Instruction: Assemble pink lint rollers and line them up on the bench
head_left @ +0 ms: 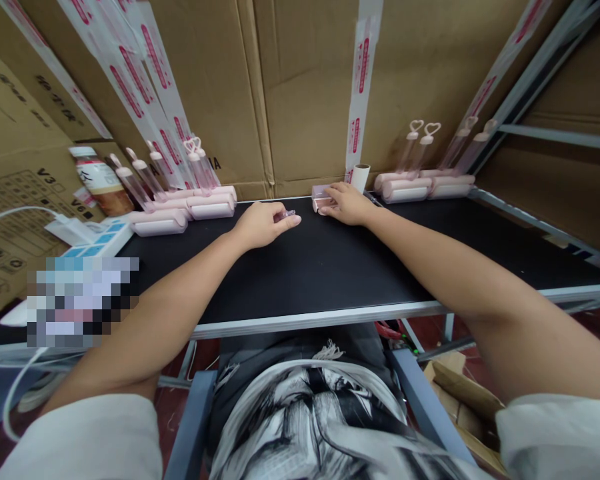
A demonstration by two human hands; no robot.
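Note:
My left hand [263,225] is closed above the black tabletop [300,273], thumb and fingers pinched on a small clear, pinkish piece [289,214] whose kind I cannot make out. Farther right, my right hand [349,203] rests with its fingers over a small pale-pink box [322,193] near the back of the table. Those fingers touch the box and partly hide it. A short white cardboard tube [361,178] stands upright just behind my right hand.
Pink cylinders [211,206] lie at the back left among clear tubes with heart-shaped tops [196,150]. A similar group [407,190] is at the back right. A drink bottle [101,180] and a power strip [107,239] are at left. Cardboard [310,100] walls the back.

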